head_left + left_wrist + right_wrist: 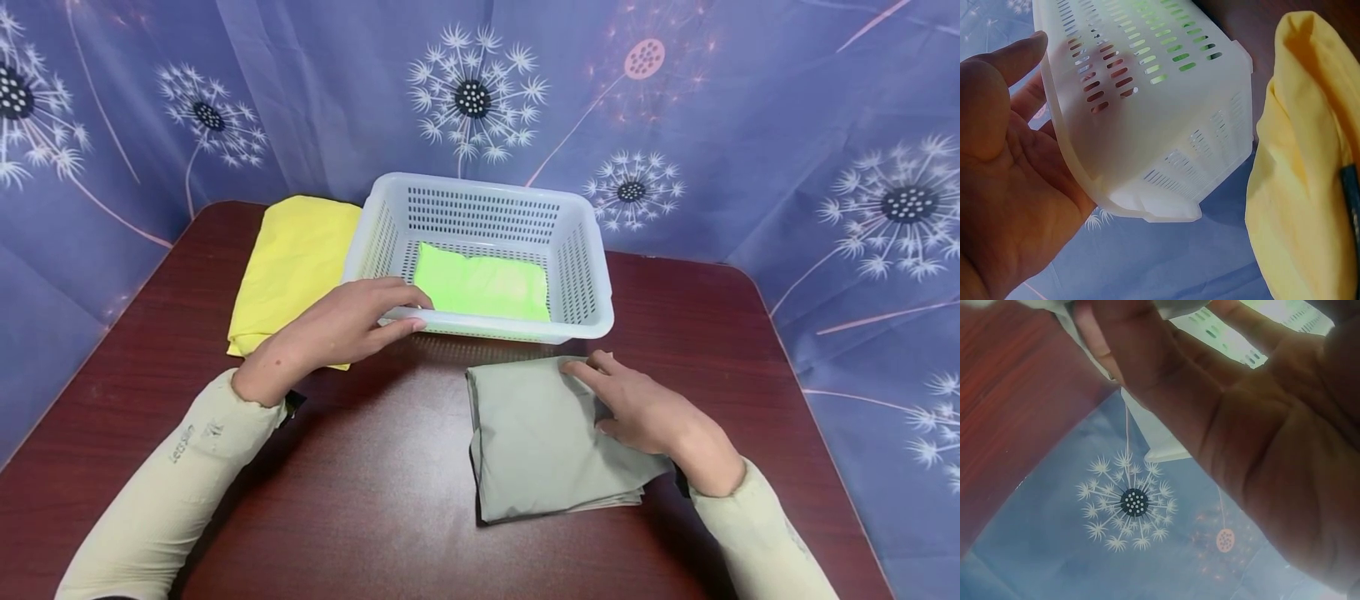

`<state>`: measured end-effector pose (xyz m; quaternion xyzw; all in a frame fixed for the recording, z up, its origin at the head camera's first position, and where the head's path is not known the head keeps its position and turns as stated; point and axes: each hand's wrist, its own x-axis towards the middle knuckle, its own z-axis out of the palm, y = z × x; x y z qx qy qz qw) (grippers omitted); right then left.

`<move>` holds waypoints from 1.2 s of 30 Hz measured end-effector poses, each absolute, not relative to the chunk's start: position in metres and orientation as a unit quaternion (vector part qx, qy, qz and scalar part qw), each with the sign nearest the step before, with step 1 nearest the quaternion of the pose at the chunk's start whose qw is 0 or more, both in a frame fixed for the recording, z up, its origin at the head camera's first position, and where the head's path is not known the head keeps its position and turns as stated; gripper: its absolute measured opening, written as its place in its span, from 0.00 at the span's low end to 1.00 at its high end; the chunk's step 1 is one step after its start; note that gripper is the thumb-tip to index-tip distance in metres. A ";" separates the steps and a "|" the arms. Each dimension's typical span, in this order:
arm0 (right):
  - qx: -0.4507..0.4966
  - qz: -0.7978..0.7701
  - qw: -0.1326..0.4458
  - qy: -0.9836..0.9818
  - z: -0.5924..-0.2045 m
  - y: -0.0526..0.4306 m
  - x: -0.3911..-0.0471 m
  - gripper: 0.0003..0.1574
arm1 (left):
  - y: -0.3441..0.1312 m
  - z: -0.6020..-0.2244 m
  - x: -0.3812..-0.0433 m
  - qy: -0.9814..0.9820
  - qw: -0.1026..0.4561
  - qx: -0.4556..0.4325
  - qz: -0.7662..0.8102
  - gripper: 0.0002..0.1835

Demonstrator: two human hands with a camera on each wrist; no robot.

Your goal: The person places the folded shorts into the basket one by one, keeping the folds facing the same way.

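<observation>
Left hand (pixel 352 321): you are gripping the basket (pixel 487 326).
Right hand (pixel 648 408): touching grey cloth (pixel 536 442) on worktop (pixel 352 508); grip I cannot tell.
Cloth step: probably gathering; next move is needing firm pinch.

Our left hand (pixel 341 323) grips the near rim of a white perforated basket (pixel 480 237) by its left corner, fingers reaching inside and thumb outside. We see a folded bright-green cloth (pixel 480 283) on the basket floor and a folded yellow cloth (pixel 300 267) just left of the basket. Our right hand (pixel 648 410) touches a folded grey cloth (pixel 536 442) in front, on the dark red table (pixel 360 483). Behind hangs a blue curtain (pixel 337 83) printed with dandelions.
</observation>
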<state>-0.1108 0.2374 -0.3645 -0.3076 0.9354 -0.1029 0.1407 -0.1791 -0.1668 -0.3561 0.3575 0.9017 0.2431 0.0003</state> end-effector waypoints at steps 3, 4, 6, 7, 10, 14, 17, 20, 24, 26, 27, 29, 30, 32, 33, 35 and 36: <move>-0.311 -0.106 0.137 0.934 -0.365 0.236 -0.111 0.54 | -0.166 -0.356 -0.179 0.902 -0.004 0.356 0.243 0.12; -0.312 -0.107 0.136 0.934 -0.365 0.235 -0.111 0.54 | -0.166 -0.356 -0.179 0.903 -0.006 0.356 0.242 0.12; -0.312 -0.108 0.134 0.934 -0.366 0.234 -0.112 0.54 | -0.166 -0.357 -0.179 0.903 -0.008 0.354 0.242 0.12; -0.312 -0.107 0.134 0.935 -0.366 0.233 -0.112 0.54 | -0.166 -0.357 -0.179 0.903 -0.008 0.355 0.242 0.12; -0.310 -0.104 0.133 0.936 -0.367 0.230 -0.113 0.54 | -0.165 -0.357 -0.180 0.903 -0.007 0.355 0.242 0.11; -0.311 -0.101 0.135 0.935 -0.369 0.226 -0.113 0.54 | -0.165 -0.356 -0.179 0.904 -0.011 0.355 0.239 0.11; -0.314 -0.100 0.137 0.934 -0.369 0.222 -0.114 0.55 | -0.165 -0.356 -0.179 0.904 -0.013 0.355 0.238 0.11; -0.318 -0.104 0.135 0.933 -0.369 0.220 -0.114 0.54 | -0.165 -0.356 -0.179 0.904 -0.013 0.354 0.238 0.11; -0.321 -0.106 0.136 0.931 -0.369 0.217 -0.115 0.54 | -0.165 -0.356 -0.179 0.905 -0.010 0.352 0.240 0.11; -0.320 -0.104 0.141 0.931 -0.369 0.215 -0.116 0.54 | -0.166 -0.356 -0.179 0.905 -0.007 0.352 0.241 0.11; -0.318 -0.102 0.144 0.932 -0.369 0.213 -0.116 0.54 | -0.166 -0.356 -0.179 0.904 -0.006 0.352 0.241 0.11; -0.314 -0.097 0.149 0.933 -0.368 0.211 -0.117 0.54 | -0.166 -0.357 -0.180 0.904 -0.004 0.353 0.242 0.12; -0.313 -0.095 0.151 0.933 -0.368 0.210 -0.117 0.54 | -0.166 -0.357 -0.180 0.904 -0.004 0.353 0.243 0.12; -0.312 -0.092 0.154 0.933 -0.369 0.209 -0.118 0.54 | -0.166 -0.357 -0.180 0.904 -0.003 0.352 0.243 0.12; -0.312 -0.092 0.155 0.933 -0.368 0.208 -0.118 0.54 | -0.166 -0.357 -0.180 0.904 -0.003 0.351 0.243 0.12; -0.313 -0.091 0.155 0.933 -0.369 0.207 -0.119 0.53 | -0.166 -0.357 -0.180 0.905 -0.002 0.351 0.242 0.12; -0.314 -0.091 0.154 0.932 -0.369 0.206 -0.119 0.53 | -0.166 -0.357 -0.180 0.905 -0.001 0.351 0.242 0.12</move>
